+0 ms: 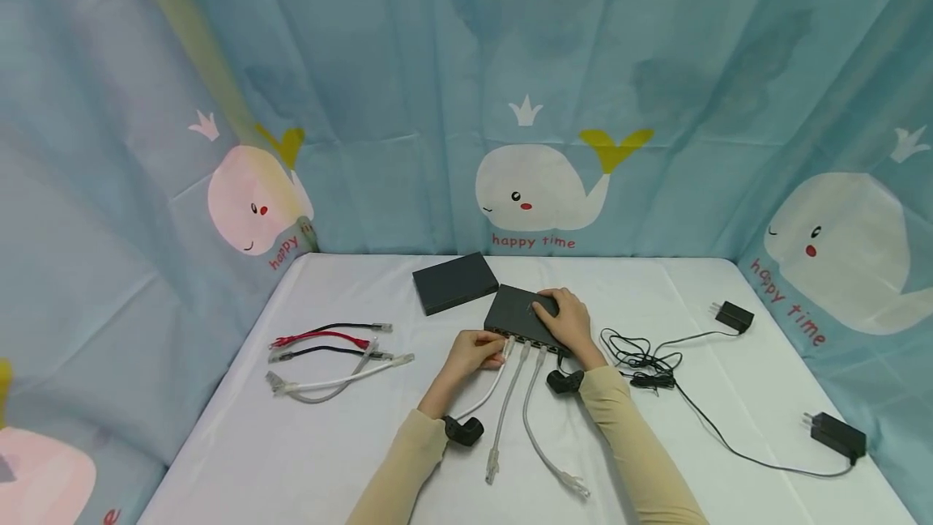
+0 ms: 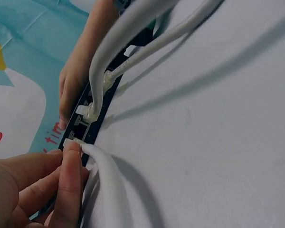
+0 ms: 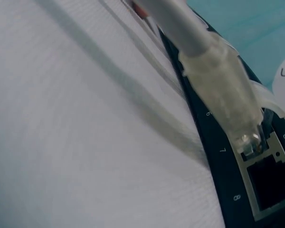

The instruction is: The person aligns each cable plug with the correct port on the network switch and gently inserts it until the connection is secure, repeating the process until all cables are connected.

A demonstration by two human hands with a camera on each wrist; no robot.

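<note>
A black network switch (image 1: 513,310) lies on the white table, its row of ports facing the person. My left hand (image 1: 470,351) pinches the plug end of a white network cable (image 2: 111,190) at a port near the switch's left end. Over the switch's right side, my right hand (image 1: 572,318) grips the casing, thumb on top and fingers toward the far edge. Two grey network cables, one in the middle (image 1: 504,411) and one farther right (image 1: 534,428), run from other ports toward the person. In the right wrist view, a clear plug (image 3: 228,90) sits by number 7, beside the vacant port 8 (image 3: 270,183).
Behind the switch lies a second black box (image 1: 455,282). Several short network cables, including a red one (image 1: 321,337) and a white one (image 1: 350,375), lie at left. To the right are a coiled black cord (image 1: 649,363) and two power adapters, far (image 1: 734,317) and near (image 1: 838,436).
</note>
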